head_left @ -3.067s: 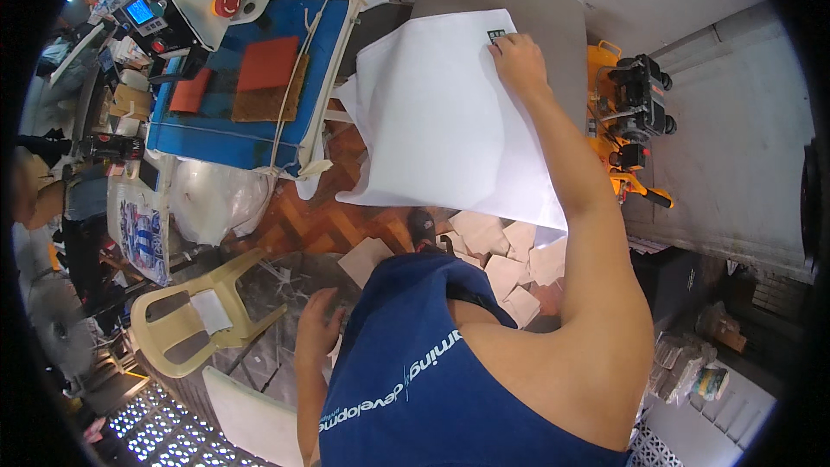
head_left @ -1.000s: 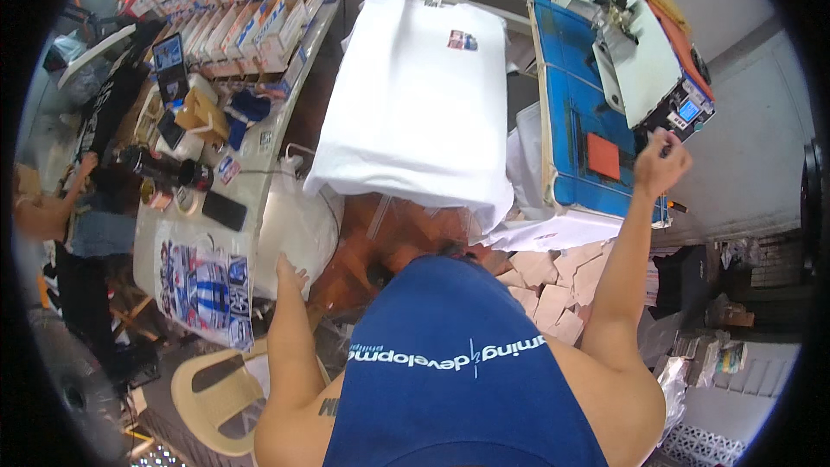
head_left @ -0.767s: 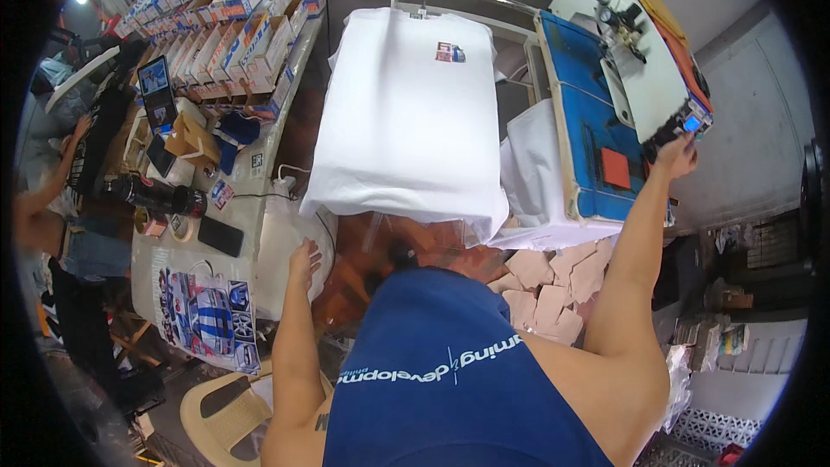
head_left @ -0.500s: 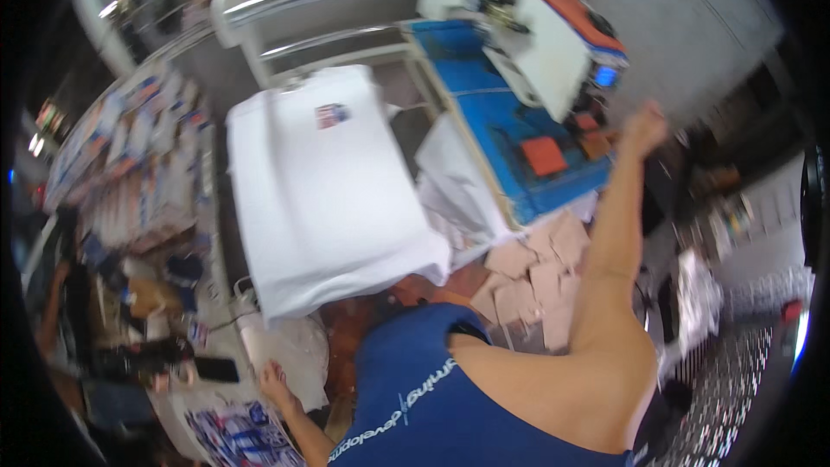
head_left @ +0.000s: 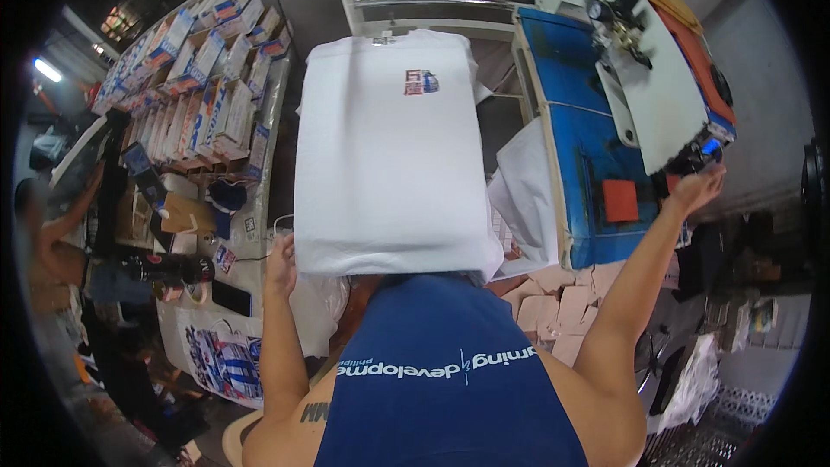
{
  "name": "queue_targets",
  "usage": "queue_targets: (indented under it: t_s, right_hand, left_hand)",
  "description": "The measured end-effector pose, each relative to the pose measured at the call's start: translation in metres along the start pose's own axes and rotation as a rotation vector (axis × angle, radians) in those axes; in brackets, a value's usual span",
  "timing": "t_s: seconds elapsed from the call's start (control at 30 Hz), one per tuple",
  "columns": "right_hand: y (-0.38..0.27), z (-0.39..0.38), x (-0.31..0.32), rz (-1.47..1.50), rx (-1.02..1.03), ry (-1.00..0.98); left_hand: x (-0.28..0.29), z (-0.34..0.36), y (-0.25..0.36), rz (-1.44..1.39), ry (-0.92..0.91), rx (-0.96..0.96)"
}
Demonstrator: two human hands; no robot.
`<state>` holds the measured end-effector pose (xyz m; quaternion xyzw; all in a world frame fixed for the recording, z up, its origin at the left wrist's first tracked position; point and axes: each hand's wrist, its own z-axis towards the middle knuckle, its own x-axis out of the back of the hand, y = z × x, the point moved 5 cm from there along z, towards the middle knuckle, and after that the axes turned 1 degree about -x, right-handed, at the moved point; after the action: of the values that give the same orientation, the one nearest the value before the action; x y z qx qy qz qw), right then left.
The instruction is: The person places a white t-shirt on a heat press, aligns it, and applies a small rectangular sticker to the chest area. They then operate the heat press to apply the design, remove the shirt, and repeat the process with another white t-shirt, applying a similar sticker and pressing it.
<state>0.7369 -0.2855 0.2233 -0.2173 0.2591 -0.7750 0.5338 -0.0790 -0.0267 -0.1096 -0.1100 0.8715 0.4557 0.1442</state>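
your white t-shirt [head_left: 389,164] lies flat and smooth over a platen at the middle of the view, a small red, white and blue print near its collar. its long axis runs from 12 to 6 o'clock, the collar pointing to 12 and the hem hanging toward you at 6, just above your blue top.

your left hand [head_left: 281,264] sits at about 8 o'clock from the shirt's middle, at the lower left corner of the hem. the fingers are loosely together and point up toward the cloth; they seem to touch its edge, but you cannot tell whether they pinch it.

your right hand [head_left: 696,190] is stretched out to 3 o'clock, well apart from the shirt. it is up against the front end of the white press head [head_left: 657,95] above the blue press bench [head_left: 588,156], near a small lit panel. its fingers curl partly, and whether they grip anything cannot be told. an orange-red pad [head_left: 620,201] lies on the blue surface just beside that hand.

at 9 o'clock, rows of boxes [head_left: 203,69] line a long cluttered bench [head_left: 259,164].
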Motion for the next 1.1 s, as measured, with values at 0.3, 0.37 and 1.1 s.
queue_targets:
  t_s: [0.3, 0.37, 1.1]
  right_hand:
    - [-0.006, 0.01, -0.009, -0.028, -0.049, -0.098]
    - [0.007, 0.015, -0.008, -0.086, -0.106, -0.069]
    - [-0.01, -0.424, 0.074, 0.26, -1.256, -1.469]
  left_hand:
    - [0.028, -0.035, 0.007, 0.363, -0.063, 0.178]
    - [0.048, -0.048, 0.014, 0.323, -0.041, 0.166]
    - [0.052, -0.086, 0.073, 0.365, -0.531, 0.087]
